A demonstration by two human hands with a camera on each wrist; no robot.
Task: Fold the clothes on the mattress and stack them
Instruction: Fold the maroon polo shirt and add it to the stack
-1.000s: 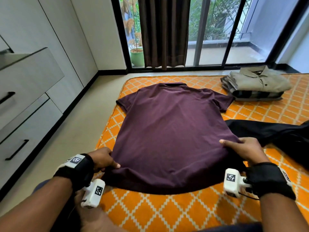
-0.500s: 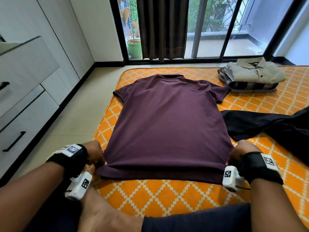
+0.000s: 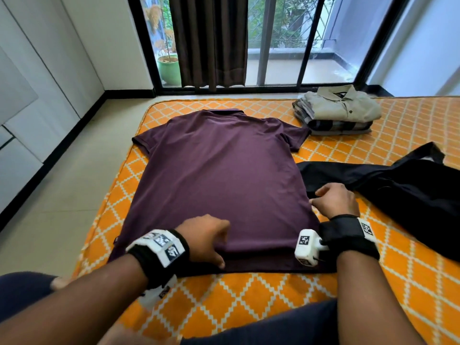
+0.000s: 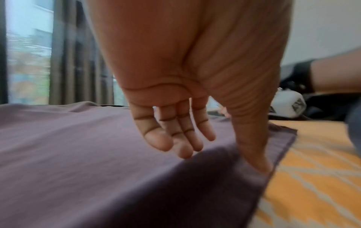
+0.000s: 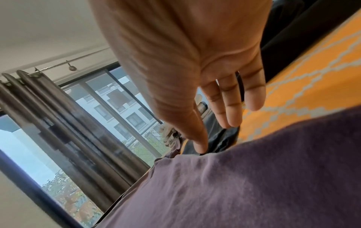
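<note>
Maroon polo [image 3: 219, 175] spread flat, unfolded, under open left hand [image 3: 202, 239] and open right hand [image 3: 336, 200]; folded stack [image 3: 338, 110] beyond right hand, black garment [image 3: 398, 190] beside it unfolded.

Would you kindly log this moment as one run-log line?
shirt: flat on mattress | left hand: open, over hem | right hand: open, at side edge | folded stack: far right

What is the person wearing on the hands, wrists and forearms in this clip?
Both hands, left hand and right hand, are bare, no gloves, and both forearms are uncovered. Each wrist carries a black wrist strap with white square tags bearing black coded markers. A white boxy camera unit with similar markers sits under the right wrist, a thin dark cable beside it; a similar white unit hangs under the left.
</note>
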